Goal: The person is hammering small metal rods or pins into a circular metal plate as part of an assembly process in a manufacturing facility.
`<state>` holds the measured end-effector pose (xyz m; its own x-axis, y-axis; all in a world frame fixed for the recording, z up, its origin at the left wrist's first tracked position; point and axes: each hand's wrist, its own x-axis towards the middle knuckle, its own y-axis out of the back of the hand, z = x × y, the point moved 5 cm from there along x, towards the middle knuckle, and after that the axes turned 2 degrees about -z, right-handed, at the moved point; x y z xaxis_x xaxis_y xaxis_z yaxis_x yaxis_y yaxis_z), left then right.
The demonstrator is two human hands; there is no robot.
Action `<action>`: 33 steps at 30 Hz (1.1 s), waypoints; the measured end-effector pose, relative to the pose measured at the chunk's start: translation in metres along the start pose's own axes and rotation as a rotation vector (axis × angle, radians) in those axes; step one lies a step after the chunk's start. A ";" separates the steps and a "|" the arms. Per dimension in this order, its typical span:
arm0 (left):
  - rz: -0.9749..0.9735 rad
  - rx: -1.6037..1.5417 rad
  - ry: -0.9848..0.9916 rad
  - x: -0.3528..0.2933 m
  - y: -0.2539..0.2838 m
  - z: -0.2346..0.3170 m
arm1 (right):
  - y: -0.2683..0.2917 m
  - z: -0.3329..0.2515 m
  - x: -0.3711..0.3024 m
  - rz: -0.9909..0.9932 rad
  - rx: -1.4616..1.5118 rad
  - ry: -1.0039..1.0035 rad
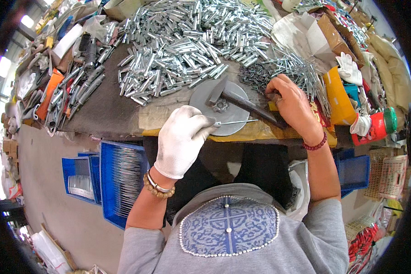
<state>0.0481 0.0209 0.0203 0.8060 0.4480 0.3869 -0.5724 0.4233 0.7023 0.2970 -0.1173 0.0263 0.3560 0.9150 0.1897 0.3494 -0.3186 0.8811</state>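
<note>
The left hand [183,139] — wearing a white glove — is pinching a thin metal pin [235,122] between closed fingertips, laying it flat across the round grey metal disc [201,98] at the bench's front edge. The bare right hand [293,106] is gripping a hammer [242,103] by its handle, fingers wrapped fully round, the head resting on the disc just above the pin. A heap of silvery metal sleeves [182,45] is lying behind — well apart from both hands.

The left hand [183,139] wore a white glove; the right hand [293,106] was bare. Between them lay a grey metal disc [217,109]. Beyond both spread silver tubes [182,45]; below the left hand stood blue bins [109,178].
</note>
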 end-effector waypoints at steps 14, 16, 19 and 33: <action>0.035 -0.001 -0.005 -0.002 -0.001 -0.001 | 0.004 -0.001 -0.004 0.010 -0.022 0.007; 0.042 -0.005 -0.003 -0.002 -0.001 -0.001 | 0.010 -0.006 -0.006 0.092 -0.024 0.009; 0.048 -0.003 0.007 -0.003 0.001 0.001 | 0.013 -0.032 -0.008 0.149 0.151 0.020; 0.049 0.018 -0.026 -0.002 0.000 0.003 | -0.021 -0.108 0.003 0.051 0.608 0.121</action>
<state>0.0467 0.0178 0.0208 0.7806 0.4475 0.4363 -0.6089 0.3872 0.6923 0.1972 -0.0812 0.0548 0.2966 0.9052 0.3045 0.7786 -0.4138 0.4717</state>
